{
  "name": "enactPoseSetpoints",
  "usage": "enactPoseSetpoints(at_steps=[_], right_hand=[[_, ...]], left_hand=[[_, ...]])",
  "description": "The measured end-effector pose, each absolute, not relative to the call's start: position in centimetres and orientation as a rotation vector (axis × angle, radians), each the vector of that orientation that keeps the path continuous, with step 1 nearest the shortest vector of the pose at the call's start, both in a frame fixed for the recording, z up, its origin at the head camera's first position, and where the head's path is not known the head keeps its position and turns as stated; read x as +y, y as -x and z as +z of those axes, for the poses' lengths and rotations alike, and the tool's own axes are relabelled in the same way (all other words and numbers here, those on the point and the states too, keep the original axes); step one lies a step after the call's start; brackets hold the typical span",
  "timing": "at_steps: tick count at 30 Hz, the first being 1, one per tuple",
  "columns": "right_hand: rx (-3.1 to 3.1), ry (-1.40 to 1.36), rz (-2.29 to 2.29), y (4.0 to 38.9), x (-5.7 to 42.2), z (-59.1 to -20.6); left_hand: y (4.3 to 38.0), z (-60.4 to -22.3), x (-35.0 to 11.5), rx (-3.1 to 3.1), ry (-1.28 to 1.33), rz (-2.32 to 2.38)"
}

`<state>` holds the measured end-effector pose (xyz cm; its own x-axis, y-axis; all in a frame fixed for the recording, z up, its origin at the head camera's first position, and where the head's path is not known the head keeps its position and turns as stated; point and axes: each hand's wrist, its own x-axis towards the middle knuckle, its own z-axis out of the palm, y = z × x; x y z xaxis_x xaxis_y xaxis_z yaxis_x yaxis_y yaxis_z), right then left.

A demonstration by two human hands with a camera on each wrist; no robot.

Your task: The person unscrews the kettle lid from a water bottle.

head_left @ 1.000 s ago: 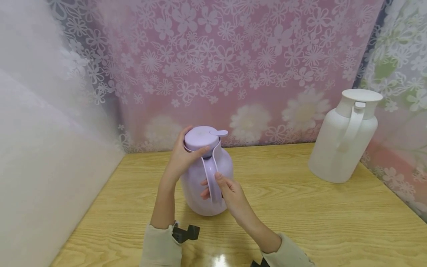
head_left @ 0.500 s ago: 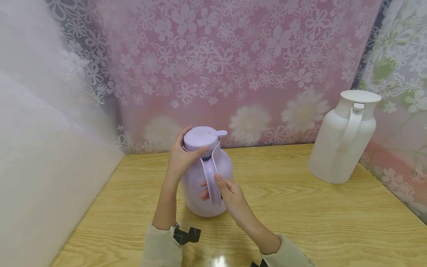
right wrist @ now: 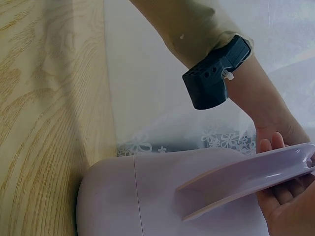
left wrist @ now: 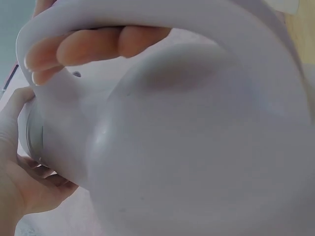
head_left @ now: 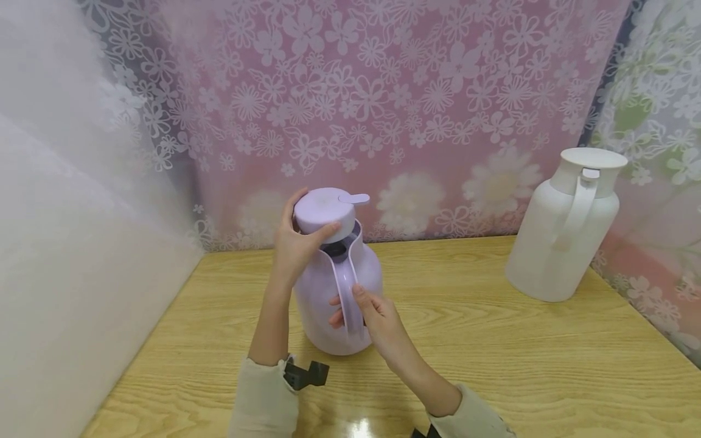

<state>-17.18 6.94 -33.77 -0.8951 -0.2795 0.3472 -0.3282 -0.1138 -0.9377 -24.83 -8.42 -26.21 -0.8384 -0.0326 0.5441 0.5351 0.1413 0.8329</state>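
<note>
A lavender thermos jug (head_left: 323,304) stands on the table, its handle (head_left: 346,289) facing me. My left hand (head_left: 296,252) grips the round lavender lid (head_left: 324,210), thumb on the near side and fingers round the far side. The lid sits raised above the jug's neck, and a dark opening (head_left: 335,249) shows beneath it. A small tab (head_left: 355,199) sticks out from the lid's top to the right. My right hand (head_left: 383,325) holds the handle, thumb along it and fingers passing through the loop. In the left wrist view those fingers (left wrist: 93,46) curl under the handle.
A white thermos jug (head_left: 558,243) with a handle stands at the back right of the wooden table (head_left: 465,353). A pink floral curtain (head_left: 383,121) hangs behind, and a pale wall (head_left: 82,243) borders the left. A black wrist camera (head_left: 306,375) is strapped to my left wrist.
My left hand has lifted the lid up from the lavender jug, uncovering the dark opening. The right hand has kept its hold on the handle, and both jugs stay in place.
</note>
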Motion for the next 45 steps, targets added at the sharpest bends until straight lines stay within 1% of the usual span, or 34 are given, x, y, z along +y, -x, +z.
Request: enactPoseSetpoints(at_steps=[9, 17, 34, 45], right_hand=[[-2.065, -0.728, 2.189, 17.2, 6.9, -33.8], [-2.055, -0.741, 2.192, 17.2, 6.9, -33.8], [-2.069, -0.712, 2.201, 17.1, 7.0, -33.9], [-2.053, -0.698, 2.230, 17.3, 6.9, -34.0]], left_hand=[[24.9, -25.0, -9.1, -1.909, 0.482, -1.764], [24.6, -24.7, -10.3, -1.836, 0.502, -1.821], [23.7, -25.3, -12.8, -1.761, 0.438, -1.841], [23.1, -26.5, -14.0, -1.687, 0.390, -1.880]])
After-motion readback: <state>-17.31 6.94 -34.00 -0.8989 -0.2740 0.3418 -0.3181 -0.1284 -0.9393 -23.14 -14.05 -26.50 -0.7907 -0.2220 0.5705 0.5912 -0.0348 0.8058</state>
